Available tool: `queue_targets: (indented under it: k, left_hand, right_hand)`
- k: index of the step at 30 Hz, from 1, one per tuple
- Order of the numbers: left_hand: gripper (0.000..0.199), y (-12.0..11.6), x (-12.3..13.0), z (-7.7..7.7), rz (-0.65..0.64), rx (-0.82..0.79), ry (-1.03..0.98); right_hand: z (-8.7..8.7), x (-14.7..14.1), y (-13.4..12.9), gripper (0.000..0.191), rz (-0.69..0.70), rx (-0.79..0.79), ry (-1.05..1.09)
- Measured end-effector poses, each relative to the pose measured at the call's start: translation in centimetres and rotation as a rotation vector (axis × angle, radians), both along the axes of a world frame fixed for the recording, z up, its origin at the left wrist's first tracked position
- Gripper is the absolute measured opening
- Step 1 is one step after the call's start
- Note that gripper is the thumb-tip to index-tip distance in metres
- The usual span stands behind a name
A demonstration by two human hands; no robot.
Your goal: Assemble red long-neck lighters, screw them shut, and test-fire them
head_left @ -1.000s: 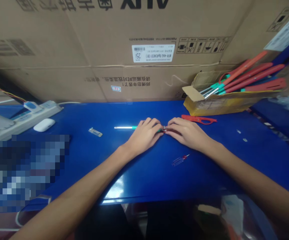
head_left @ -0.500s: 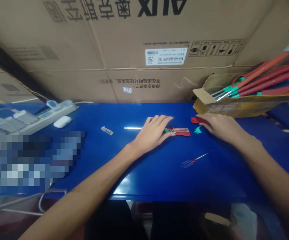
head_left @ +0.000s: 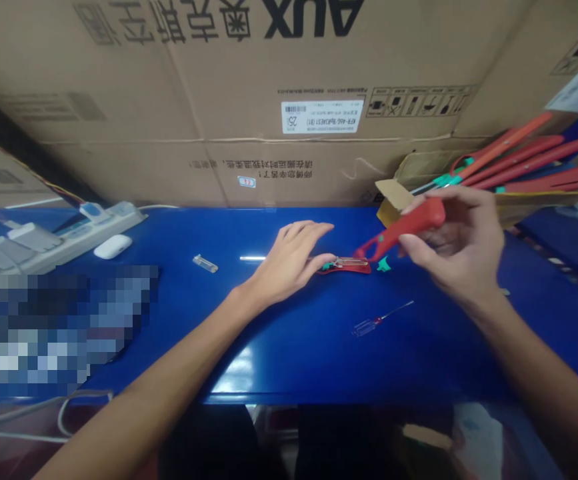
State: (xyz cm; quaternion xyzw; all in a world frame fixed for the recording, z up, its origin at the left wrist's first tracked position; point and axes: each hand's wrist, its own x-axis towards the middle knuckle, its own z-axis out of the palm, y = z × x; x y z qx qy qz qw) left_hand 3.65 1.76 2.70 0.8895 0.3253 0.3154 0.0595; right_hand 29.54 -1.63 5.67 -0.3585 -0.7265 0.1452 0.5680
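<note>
My left hand (head_left: 289, 261), fingers apart, rests over a red and green tool (head_left: 351, 267) lying on the blue table; a metal rod (head_left: 252, 258) sticks out on its left. Part of the tool is hidden under the hand. Clear plastic and metal pieces lie on its red part. My right hand (head_left: 461, 247) grips a red handle piece (head_left: 413, 225), raised and tilted above the table. A small green part (head_left: 383, 265) lies between the hands. Nearer me is a clear-handled screwdriver (head_left: 379, 320).
A small clear piece (head_left: 205, 263) and a white case (head_left: 113, 247) lie left. A power strip (head_left: 99, 223) stands behind them. An open carton (head_left: 393, 197) of red-handled tools sits back right, before large cardboard (head_left: 193, 100).
My right hand has lifted the red handle piece off the table and turned it. My left hand stays over the tool. The view has shifted slightly.
</note>
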Motion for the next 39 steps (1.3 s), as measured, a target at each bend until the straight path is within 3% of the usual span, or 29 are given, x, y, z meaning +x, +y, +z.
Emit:
queue_targets:
  k: [5,8,11,15,20,28,33,39]
  left_hand:
    - [0.052,0.5,-0.1,-1.1,-0.076,-0.044,0.002]
    - [0.041,1.3,-0.4,-1.7,-0.084,0.018,0.042]
    - [0.035,2.0,-1.1,-1.6,-0.044,0.055,0.05]
    - [0.037,2.8,-2.7,-0.6,-0.038,0.033,0.11]
    - [0.037,3.6,-4.2,-0.1,-0.085,-0.099,0.211]
    - [0.028,3.4,-3.7,-1.3,0.069,-0.132,0.288]
    - [0.027,3.3,-3.3,-1.8,0.077,-0.153,0.3]
    - [0.023,3.2,-3.0,-1.5,0.061,-0.197,0.315]
  right_hand:
    - [-1.2,-0.9,0.8,0.043,0.155,-0.291,0.081]
    - [-1.7,-0.6,1.5,0.046,0.195,-0.387,0.08]
    - [-2.2,0.5,2.3,0.044,0.142,-0.332,-0.05]
    - [-2.6,1.7,3.0,0.039,-0.052,-0.219,-0.436]
    - [-3.0,1.6,3.1,0.033,-0.011,-0.219,-0.685]
    - [-3.9,1.6,3.1,0.031,0.015,-0.283,-0.766]
    - [-4.3,1.6,3.3,0.042,0.059,-0.256,-0.808]
    - [-4.0,1.3,3.2,0.04,0.097,-0.249,-0.814]
